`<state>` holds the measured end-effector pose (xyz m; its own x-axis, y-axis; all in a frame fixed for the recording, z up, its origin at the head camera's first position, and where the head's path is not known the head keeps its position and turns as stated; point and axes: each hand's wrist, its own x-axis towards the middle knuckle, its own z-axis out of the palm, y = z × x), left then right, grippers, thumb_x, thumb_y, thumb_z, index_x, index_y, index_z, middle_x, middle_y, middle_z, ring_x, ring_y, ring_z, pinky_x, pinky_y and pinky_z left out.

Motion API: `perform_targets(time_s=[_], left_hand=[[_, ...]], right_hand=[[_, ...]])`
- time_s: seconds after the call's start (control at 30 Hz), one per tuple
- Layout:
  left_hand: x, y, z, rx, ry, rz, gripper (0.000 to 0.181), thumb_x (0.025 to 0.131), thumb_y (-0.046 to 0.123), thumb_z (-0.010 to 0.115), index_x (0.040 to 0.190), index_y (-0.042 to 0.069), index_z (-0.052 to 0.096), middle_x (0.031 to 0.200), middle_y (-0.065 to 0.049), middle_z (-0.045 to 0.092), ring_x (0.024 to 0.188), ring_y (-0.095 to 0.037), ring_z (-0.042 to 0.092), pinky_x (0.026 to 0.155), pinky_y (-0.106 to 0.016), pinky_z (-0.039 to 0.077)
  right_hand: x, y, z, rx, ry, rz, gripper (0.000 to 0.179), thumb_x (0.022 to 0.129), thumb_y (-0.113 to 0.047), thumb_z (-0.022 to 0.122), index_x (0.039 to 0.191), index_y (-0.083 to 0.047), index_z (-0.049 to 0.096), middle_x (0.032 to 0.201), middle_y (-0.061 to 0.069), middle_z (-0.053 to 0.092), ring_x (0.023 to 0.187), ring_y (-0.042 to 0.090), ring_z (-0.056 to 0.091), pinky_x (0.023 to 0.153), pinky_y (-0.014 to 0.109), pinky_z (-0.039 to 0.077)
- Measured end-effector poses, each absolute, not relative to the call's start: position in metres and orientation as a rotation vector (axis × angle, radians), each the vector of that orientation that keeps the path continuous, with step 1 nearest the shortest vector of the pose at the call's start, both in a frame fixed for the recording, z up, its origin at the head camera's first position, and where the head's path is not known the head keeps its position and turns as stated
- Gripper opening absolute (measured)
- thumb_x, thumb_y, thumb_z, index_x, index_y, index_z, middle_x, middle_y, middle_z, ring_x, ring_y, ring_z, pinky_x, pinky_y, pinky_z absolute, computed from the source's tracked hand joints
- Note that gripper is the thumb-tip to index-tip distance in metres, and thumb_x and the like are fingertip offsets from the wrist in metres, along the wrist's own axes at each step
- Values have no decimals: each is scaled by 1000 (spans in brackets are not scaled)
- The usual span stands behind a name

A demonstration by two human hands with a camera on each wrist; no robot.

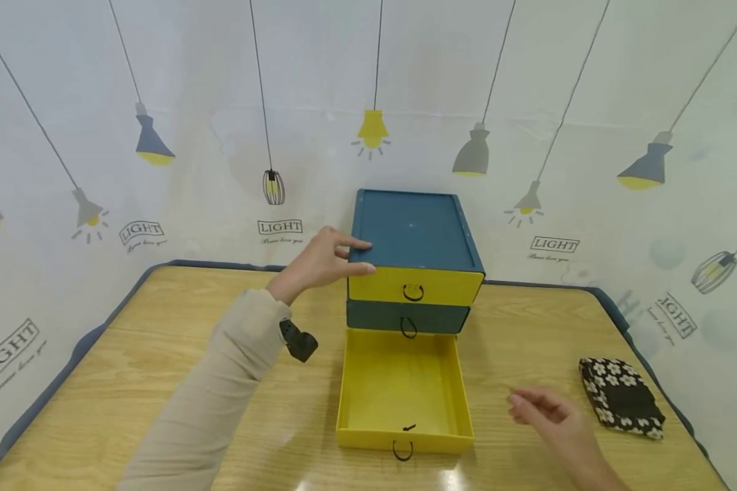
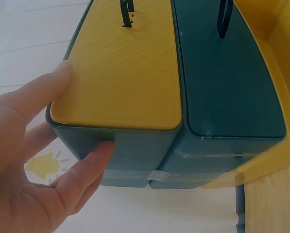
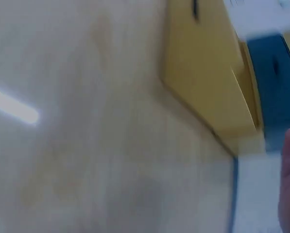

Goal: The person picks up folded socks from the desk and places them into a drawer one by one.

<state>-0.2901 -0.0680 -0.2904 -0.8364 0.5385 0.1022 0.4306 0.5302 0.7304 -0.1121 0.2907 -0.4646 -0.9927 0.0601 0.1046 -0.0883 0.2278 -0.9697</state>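
A small chest of drawers (image 1: 411, 228) with a dark teal shell stands at the back middle of the table. My left hand (image 1: 325, 259) holds its upper left front corner, thumb and fingers spread over the edges; the left wrist view shows fingertips (image 2: 103, 148) against the shell. The yellow top drawer (image 1: 381, 286) and the teal middle drawer (image 1: 374, 316) are pushed in. Pulled far out, the yellow bottom drawer (image 1: 399, 382) shows a bare floor and a black loop handle. To its right, my right hand (image 1: 555, 426) hovers with loosely bent fingers, holding nothing visible.
A folded black pouch with white flowers (image 1: 623, 397) lies at the table's right. Behind the wooden table (image 1: 160, 341) hangs a white cloth with lamp prints (image 1: 319, 82), meeting the table along a dark blue edge.
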Motion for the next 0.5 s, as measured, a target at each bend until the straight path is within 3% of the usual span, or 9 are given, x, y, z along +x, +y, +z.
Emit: perform_targets(time_s=[0.13, 0.3, 0.43, 0.5], left_hand=[[-290, -69, -289, 829, 2632, 1195, 45, 78, 32, 68, 119, 16, 59, 131, -9, 42, 109, -32, 49, 87, -41, 44], [-289, -69, -289, 810, 2636, 1198, 44, 78, 32, 68, 119, 17, 59, 130, -9, 42, 109, -31, 49, 86, -41, 44], [-290, -68, -289, 814, 2634, 1199, 44, 77, 32, 68, 118, 17, 60, 129, -9, 43, 109, -31, 49, 86, -41, 44], [-289, -68, -289, 818, 2636, 1201, 44, 77, 31, 68, 118, 16, 60, 129, -9, 44, 108, -32, 50, 86, -42, 44]], right_hand=[[-134, 349, -453, 4, -2569, 1563, 47, 88, -22, 56, 132, -8, 43, 103, 1, 62, 84, 6, 60, 66, 27, 52], [-139, 385, -418, -79, -2810, 1224, 56, 89, -29, 53, 135, -3, 34, 100, -21, 54, 82, -15, 48, 64, 22, 49], [-147, 416, -417, -218, -2940, 1156, 67, 89, -41, 49, 138, -1, 27, 111, -2, 55, 78, -21, 39, 69, 37, 49], [-153, 432, -423, -268, -2997, 1180, 73, 89, -45, 47, 140, 1, 21, 122, 19, 48, 88, -5, 49, 71, 46, 46]])
